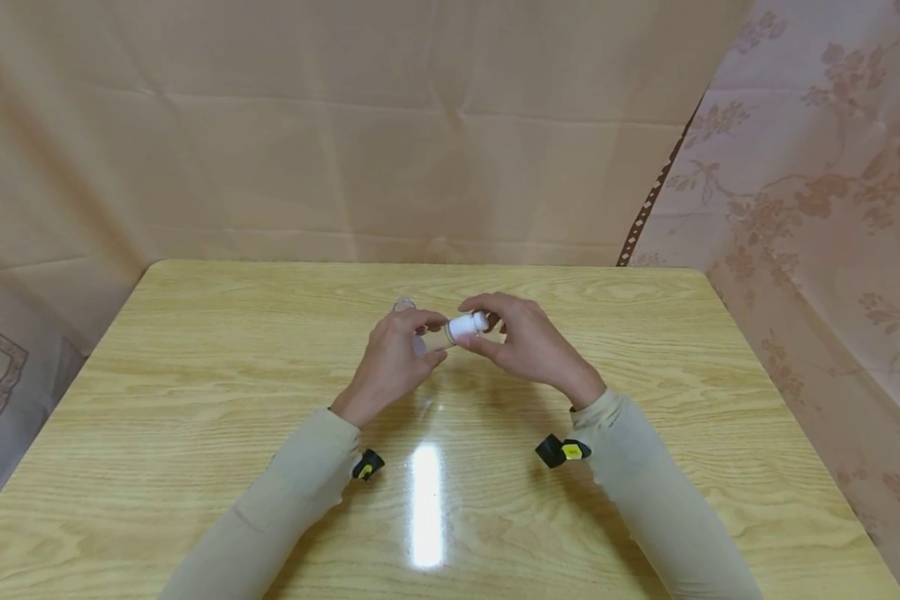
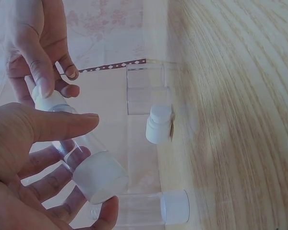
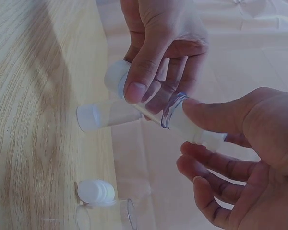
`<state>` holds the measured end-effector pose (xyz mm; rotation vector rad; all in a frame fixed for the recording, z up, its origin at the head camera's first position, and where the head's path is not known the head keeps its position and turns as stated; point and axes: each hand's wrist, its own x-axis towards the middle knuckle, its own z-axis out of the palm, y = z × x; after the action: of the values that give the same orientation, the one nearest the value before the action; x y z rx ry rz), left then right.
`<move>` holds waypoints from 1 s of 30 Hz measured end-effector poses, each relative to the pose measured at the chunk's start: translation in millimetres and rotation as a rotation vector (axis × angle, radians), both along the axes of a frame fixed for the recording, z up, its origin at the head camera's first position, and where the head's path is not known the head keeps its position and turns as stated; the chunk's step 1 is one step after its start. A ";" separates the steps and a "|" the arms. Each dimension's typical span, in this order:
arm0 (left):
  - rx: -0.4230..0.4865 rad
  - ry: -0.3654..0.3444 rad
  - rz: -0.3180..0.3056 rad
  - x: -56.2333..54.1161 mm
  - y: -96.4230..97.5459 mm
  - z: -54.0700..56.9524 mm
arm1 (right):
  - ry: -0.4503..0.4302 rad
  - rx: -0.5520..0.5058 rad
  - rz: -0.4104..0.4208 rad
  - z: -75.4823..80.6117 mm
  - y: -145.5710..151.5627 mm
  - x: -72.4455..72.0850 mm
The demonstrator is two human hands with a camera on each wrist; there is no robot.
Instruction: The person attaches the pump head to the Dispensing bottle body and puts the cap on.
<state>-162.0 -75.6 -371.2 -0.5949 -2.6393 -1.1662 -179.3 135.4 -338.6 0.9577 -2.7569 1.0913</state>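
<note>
Above the table, my left hand grips a clear bottle with a white base, thumb on one side and fingers round the other. The bottle lies tilted, its neck toward the right. My right hand pinches a white stepped top between thumb and fingers, at the bottle's neck. A clear ring shows where the top and bottle meet in the right wrist view. The right-hand fingers partly hide the top's narrow end.
On the wood-grain table stand a second clear bottle with a white base, another white top and a clear cylindrical cover. The hands mostly hide these in the head view. Curtains hang behind the table and at its right.
</note>
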 end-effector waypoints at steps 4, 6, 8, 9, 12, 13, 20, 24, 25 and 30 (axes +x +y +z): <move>0.008 -0.010 -0.001 -0.6 -0.1 -0.1 | 0.018 -0.026 0.015 0.0 0.6 0.5; 0.015 -0.015 -0.004 -1.2 0.1 -0.6 | 0.023 -0.035 0.019 -0.3 0.9 0.3; 0.021 -0.018 -0.005 -1.6 0.3 -1.0 | 0.023 -0.039 0.019 -0.2 0.7 0.1; 0.024 -0.017 -0.006 -1.9 0.4 -1.4 | 0.024 -0.039 0.018 -0.4 0.7 -0.1; 0.023 -0.011 -0.006 -1.8 0.7 -1.5 | 0.027 -0.034 0.015 0.1 0.4 -0.2; 0.023 -0.011 -0.003 -1.6 0.7 -1.2 | 0.027 -0.031 0.014 0.3 0.4 -0.2; 0.005 0.007 0.005 -0.8 1.7 -0.9 | 0.019 -0.023 0.012 -0.6 0.5 -0.1; -0.011 0.019 0.007 -0.2 2.3 -1.0 | 0.028 -0.019 0.001 -2.6 0.5 -0.1; -0.012 0.021 0.007 0.0 2.4 -0.9 | 0.029 -0.018 -0.001 -3.1 0.5 -0.2; -0.008 0.023 0.011 -0.1 2.2 -1.6 | 0.019 -0.014 0.003 -3.1 2.2 -0.1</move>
<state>-162.1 -73.3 -372.8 -0.5907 -2.6260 -1.1392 -179.4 137.6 -341.8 0.9660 -2.7304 1.0948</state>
